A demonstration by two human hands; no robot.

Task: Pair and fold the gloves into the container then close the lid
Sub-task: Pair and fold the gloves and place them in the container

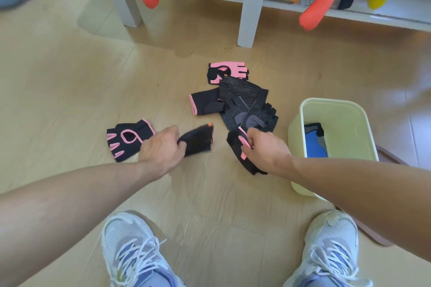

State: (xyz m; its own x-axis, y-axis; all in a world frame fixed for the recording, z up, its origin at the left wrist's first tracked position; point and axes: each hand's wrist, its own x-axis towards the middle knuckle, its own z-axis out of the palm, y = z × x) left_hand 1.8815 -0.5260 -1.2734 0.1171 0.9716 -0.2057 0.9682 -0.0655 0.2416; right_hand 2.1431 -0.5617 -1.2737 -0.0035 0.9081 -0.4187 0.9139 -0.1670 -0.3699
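Left hand (161,150) is closed on a black glove (198,140); right hand (265,149) pinches a pink-trimmed glove (242,151), both near-centre. Container (335,109) sits right, open. Recommend matching trim colours before folding; these two appear unmatched.

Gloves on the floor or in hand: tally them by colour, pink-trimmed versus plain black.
Pink-trimmed: 4
Plain black or grey: 3 at least; the pile overlaps, so this count is uncertain.
Total: 7
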